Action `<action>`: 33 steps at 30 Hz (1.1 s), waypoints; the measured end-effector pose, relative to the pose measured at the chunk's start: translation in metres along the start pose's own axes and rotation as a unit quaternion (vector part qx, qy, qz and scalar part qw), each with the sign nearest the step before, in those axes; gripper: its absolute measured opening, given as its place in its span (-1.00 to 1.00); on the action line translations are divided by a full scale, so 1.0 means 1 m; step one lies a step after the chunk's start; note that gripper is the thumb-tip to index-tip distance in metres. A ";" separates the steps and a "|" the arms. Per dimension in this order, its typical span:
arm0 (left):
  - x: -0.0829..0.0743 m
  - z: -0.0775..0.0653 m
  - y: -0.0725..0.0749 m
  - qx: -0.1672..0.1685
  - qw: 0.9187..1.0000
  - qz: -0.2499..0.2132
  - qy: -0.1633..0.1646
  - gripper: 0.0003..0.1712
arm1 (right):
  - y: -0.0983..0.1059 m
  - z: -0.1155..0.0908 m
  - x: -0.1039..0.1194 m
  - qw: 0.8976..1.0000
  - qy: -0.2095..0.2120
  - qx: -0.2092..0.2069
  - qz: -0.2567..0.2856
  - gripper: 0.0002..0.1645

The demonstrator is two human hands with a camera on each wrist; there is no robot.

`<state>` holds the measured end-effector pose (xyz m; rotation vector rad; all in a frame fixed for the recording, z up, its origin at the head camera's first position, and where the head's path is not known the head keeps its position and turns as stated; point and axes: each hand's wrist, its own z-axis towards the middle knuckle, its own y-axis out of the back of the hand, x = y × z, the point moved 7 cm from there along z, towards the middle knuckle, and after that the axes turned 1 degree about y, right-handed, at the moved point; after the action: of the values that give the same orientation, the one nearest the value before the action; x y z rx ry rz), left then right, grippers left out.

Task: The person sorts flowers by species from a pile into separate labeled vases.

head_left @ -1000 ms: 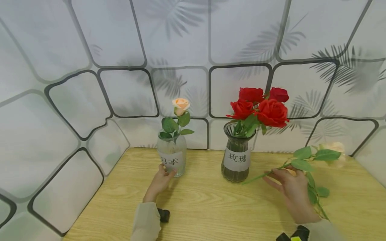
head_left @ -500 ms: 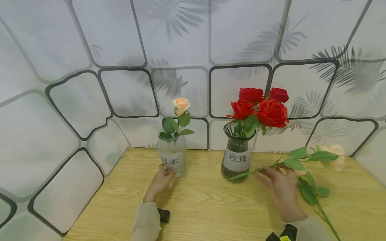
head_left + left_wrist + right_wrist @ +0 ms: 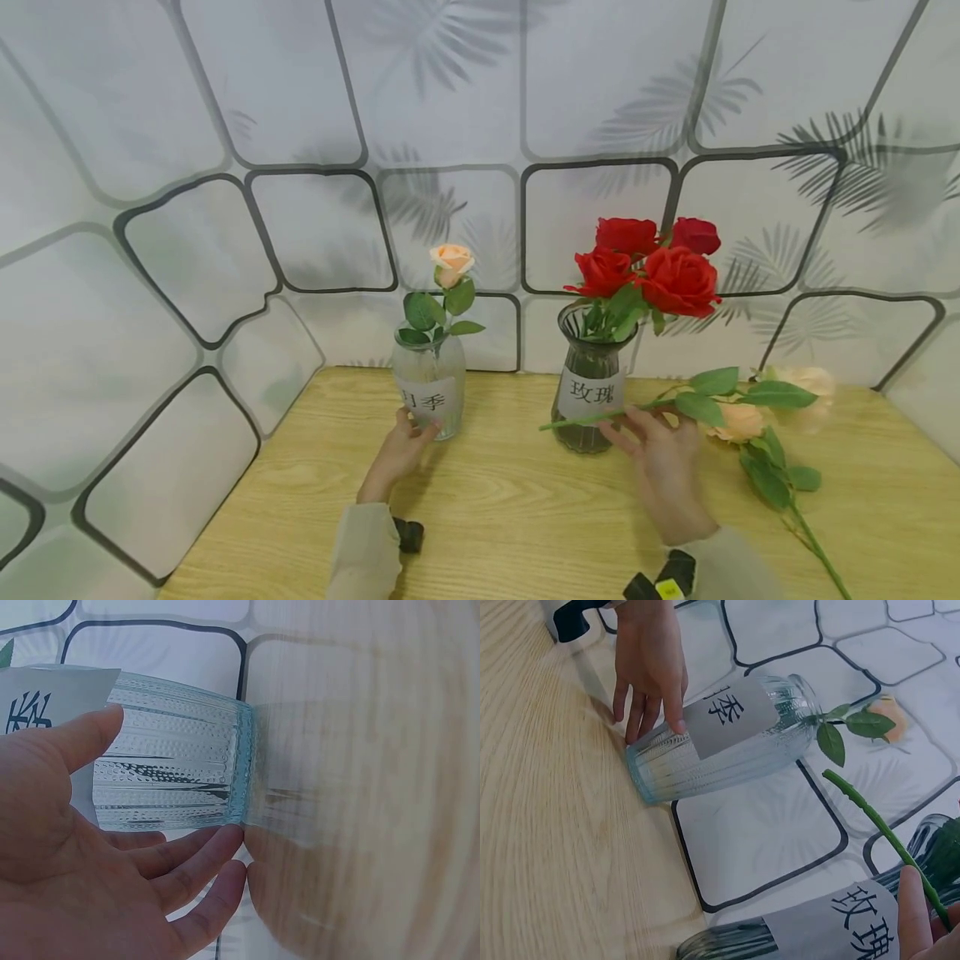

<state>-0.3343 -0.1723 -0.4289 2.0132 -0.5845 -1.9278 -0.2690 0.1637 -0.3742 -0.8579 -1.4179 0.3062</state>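
My left hand (image 3: 401, 454) holds the lower part of a clear ribbed glass vase (image 3: 452, 367), thumb on one side and fingers on the other, as the left wrist view shows. One peach rose (image 3: 452, 265) stands upright in that vase, which bears a white paper label. My right hand (image 3: 667, 471) pinches the green stem of another peach rose (image 3: 699, 407), held nearly level. Its cut end points left, in front of the dark glass vase (image 3: 585, 440), and its bloom is blurred. In the right wrist view the stem (image 3: 885, 829) passes between the two vases.
Several red roses (image 3: 680, 282) fill the dark vase, which also has a paper label. Another peach rose (image 3: 738, 422) lies on the wooden table (image 3: 480, 517) at the right, partly behind the held one. A patterned wall covering (image 3: 450, 208) rises behind the table.
My right hand has moved left with the peach rose, and its stem end now passes in front of the dark vase. More of the rose lying on the table shows. My left hand has stayed put.
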 end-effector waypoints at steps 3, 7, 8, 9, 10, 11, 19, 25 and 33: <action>0.000 0.000 0.000 -0.001 1.000 0.000 -0.001 -0.14 | -0.004 -0.002 -0.002 1.000 0.008 0.004 0.008 -0.30; 0.000 0.000 0.000 -0.002 1.000 0.001 -0.001 -0.15 | -0.011 -0.005 -0.007 1.000 0.015 0.012 0.011 -0.17; 0.000 0.000 0.000 -0.002 1.000 0.001 -0.001 -0.15 | -0.012 -0.005 -0.008 1.000 0.016 0.012 0.011 -0.17; 0.000 0.000 0.000 -0.002 1.000 0.000 -0.001 -0.15 | -0.013 -0.006 -0.010 1.000 0.019 0.013 0.006 -0.16; 0.000 0.000 0.000 -0.001 1.000 0.000 -0.002 -0.15 | -0.015 -0.006 -0.011 1.000 0.020 0.013 0.003 -0.17; 0.000 0.000 0.000 -0.001 1.000 -0.001 -0.002 -0.15 | -0.016 -0.006 -0.012 1.000 0.021 0.014 0.001 -0.18; 0.001 0.001 0.000 -0.002 1.000 -0.002 -0.001 -0.14 | -0.026 -0.004 -0.017 0.999 0.027 0.004 0.036 -0.57; 0.001 0.001 0.000 -0.002 1.000 0.004 -0.004 -0.15 | -0.033 -0.005 -0.023 0.999 0.032 0.005 0.024 -0.62; 0.002 0.001 0.000 -0.002 1.000 0.010 -0.004 -0.14 | -0.048 -0.008 -0.026 0.997 0.042 0.007 0.059 -0.53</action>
<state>-0.3356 -0.1727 -0.4305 1.9908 -0.6001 -1.9243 -0.2804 0.1111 -0.3600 -0.9344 -1.2884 0.3667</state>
